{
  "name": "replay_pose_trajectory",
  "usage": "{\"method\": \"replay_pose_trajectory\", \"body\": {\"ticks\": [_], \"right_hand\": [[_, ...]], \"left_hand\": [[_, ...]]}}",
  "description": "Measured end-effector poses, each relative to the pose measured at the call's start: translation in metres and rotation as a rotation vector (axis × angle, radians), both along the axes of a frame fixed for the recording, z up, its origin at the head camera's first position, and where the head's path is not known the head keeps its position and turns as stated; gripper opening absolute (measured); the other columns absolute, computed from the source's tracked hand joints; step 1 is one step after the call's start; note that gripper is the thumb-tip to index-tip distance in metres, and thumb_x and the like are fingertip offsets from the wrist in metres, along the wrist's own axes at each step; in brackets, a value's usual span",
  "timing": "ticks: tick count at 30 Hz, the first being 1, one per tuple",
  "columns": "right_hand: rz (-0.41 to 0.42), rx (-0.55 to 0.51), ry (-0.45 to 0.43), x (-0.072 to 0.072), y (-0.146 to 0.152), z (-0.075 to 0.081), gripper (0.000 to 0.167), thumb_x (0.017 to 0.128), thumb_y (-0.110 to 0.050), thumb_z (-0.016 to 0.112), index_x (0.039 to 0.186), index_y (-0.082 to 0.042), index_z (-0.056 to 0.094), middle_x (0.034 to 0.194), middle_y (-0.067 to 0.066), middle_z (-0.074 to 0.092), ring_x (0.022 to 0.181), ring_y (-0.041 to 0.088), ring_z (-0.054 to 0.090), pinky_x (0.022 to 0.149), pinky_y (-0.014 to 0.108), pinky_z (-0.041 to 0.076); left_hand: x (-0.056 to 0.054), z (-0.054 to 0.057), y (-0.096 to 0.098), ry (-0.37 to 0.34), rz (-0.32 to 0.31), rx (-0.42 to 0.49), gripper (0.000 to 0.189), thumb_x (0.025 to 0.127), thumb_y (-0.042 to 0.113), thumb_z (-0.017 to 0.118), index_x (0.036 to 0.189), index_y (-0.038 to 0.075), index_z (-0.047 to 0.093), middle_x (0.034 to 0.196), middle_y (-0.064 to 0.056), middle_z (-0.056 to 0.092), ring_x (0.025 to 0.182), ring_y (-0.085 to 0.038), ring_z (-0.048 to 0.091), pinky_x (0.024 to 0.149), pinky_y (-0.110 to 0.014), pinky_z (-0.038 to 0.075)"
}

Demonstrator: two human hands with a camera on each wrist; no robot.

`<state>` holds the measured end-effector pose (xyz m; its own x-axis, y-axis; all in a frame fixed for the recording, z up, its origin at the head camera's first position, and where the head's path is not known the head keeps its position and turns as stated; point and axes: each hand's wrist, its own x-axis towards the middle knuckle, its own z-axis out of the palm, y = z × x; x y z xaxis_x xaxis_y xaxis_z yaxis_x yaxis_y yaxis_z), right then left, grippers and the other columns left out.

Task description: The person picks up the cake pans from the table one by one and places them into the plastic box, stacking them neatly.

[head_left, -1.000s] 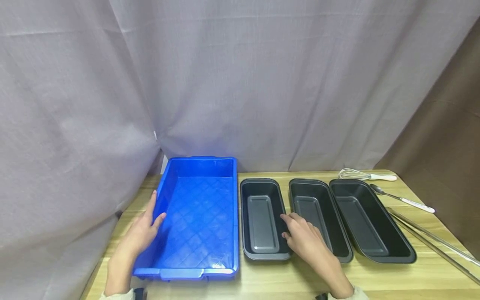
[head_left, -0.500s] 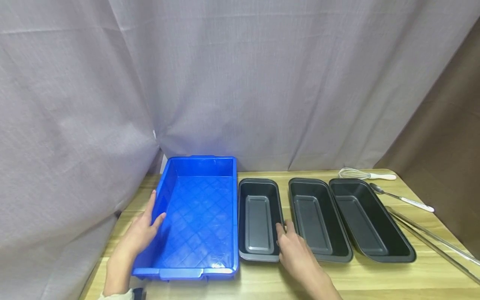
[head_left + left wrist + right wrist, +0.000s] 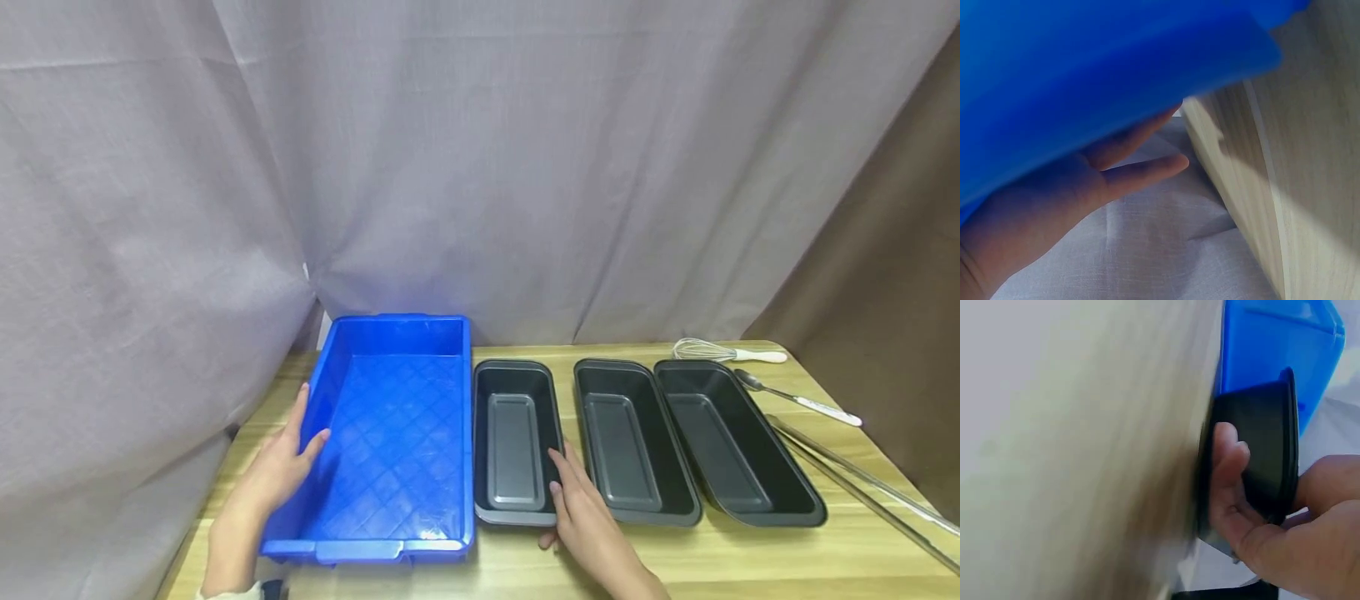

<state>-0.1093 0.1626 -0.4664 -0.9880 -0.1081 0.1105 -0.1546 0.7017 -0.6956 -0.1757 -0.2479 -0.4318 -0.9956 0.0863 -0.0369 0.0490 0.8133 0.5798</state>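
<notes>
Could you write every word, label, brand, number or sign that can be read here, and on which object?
None: no text is readable on the blue rectangular plastic tray or black rectangular loaf pans.
Any print on the white-handled wire whisk or metal spoon would be too small to read.

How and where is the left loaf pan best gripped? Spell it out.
Probably pinch the left loaf pan by its right long rim, coming from the right: a gap of table lies there, while the blue tray crowds its left rim.
</notes>
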Motion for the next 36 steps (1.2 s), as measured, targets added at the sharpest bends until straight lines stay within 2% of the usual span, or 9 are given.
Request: {"method": "replay_pose_trajectory", "body": {"ticks": [6,10,11,13,17,20,26,28,36], "right_hand": [[0.020,-0.204,-0.064,-0.003,0.000,-0.008,0.052,0.113,0.004,0.048,0.163,0.010,0.038,0.178,0.036,0.013,0.074,0.029,0.079,0.071,0.037,0.066],[0.072,-0.383,-0.203,-0.002,0.002,-0.012,0.055,0.118,-0.002,0.039,0.170,0.004,0.023,0.134,0.043,0.066,0.056,0.024,0.076,0.058,0.031,0.063],[0.090,-0.425,-0.236,-0.001,0.003,-0.014,0.056,0.119,-0.005,0.037,0.171,0.002,0.018,0.116,0.043,0.072,0.058,0.026,0.077,0.060,0.032,0.064],[0.116,-0.528,-0.294,-0.001,0.005,-0.018,0.058,0.120,-0.009,0.033,0.174,-0.004,0.011,0.111,0.047,0.069,0.066,0.033,0.080,0.065,0.035,0.066],[0.104,-0.804,-0.359,-0.001,0.003,-0.026,0.063,0.118,-0.002,0.028,0.176,-0.016,0.008,0.171,0.045,0.014,0.097,0.046,0.081,0.081,0.048,0.069],[0.058,-0.955,-0.367,-0.001,-0.001,-0.029,0.073,0.110,0.008,0.025,0.176,-0.020,0.013,0.177,0.030,0.000,0.119,0.049,0.072,0.091,0.059,0.066],[-0.016,-0.952,-0.323,0.003,0.001,-0.023,0.080,0.100,0.015,0.033,0.174,-0.014,0.023,0.181,0.022,-0.007,0.138,0.049,0.054,0.098,0.068,0.061],[-0.029,-0.900,-0.299,0.005,0.004,-0.016,0.079,0.101,0.014,0.036,0.174,-0.013,0.024,0.182,0.023,-0.008,0.128,0.045,0.057,0.100,0.069,0.060],[-0.031,-0.939,-0.260,0.002,0.009,0.020,0.063,0.106,0.012,0.037,0.165,-0.011,0.034,0.173,0.018,0.017,0.127,0.035,0.061,0.096,0.041,0.064]], "left_hand": [[0.000,-0.003,-0.004,0.002,0.006,0.000,0.084,0.118,0.032,0.051,0.176,0.006,-0.005,0.166,-0.042,0.031,0.150,-0.063,0.040,0.124,-0.074,0.034],[0.001,-0.003,-0.004,0.002,0.005,-0.002,0.085,0.118,0.031,0.052,0.176,0.006,-0.006,0.166,-0.042,0.031,0.150,-0.064,0.040,0.124,-0.074,0.034],[0.001,-0.003,-0.004,-0.001,0.005,-0.003,0.085,0.118,0.031,0.052,0.176,0.006,-0.006,0.167,-0.042,0.030,0.150,-0.064,0.040,0.124,-0.074,0.033],[0.001,-0.004,-0.004,-0.007,0.005,-0.002,0.086,0.118,0.032,0.052,0.176,0.006,-0.006,0.167,-0.042,0.030,0.151,-0.064,0.039,0.124,-0.074,0.033],[0.000,-0.004,-0.003,-0.016,0.006,-0.002,0.085,0.118,0.033,0.051,0.176,0.007,-0.006,0.167,-0.041,0.030,0.151,-0.064,0.039,0.125,-0.074,0.033],[-0.001,-0.003,-0.002,-0.019,0.005,-0.006,0.085,0.118,0.033,0.051,0.176,0.007,-0.007,0.167,-0.041,0.031,0.150,-0.064,0.040,0.124,-0.074,0.034],[-0.001,-0.004,0.001,-0.020,0.006,-0.003,0.085,0.118,0.032,0.052,0.176,0.008,-0.005,0.166,-0.041,0.031,0.150,-0.063,0.041,0.124,-0.073,0.034],[-0.002,-0.004,0.002,-0.020,0.008,0.001,0.085,0.118,0.032,0.052,0.176,0.008,-0.005,0.166,-0.042,0.033,0.149,-0.063,0.042,0.124,-0.074,0.035],[-0.002,0.000,-0.001,-0.033,0.016,0.011,0.085,0.118,0.037,0.049,0.176,0.010,-0.007,0.166,-0.042,0.030,0.150,-0.064,0.040,0.123,-0.075,0.034]]}}
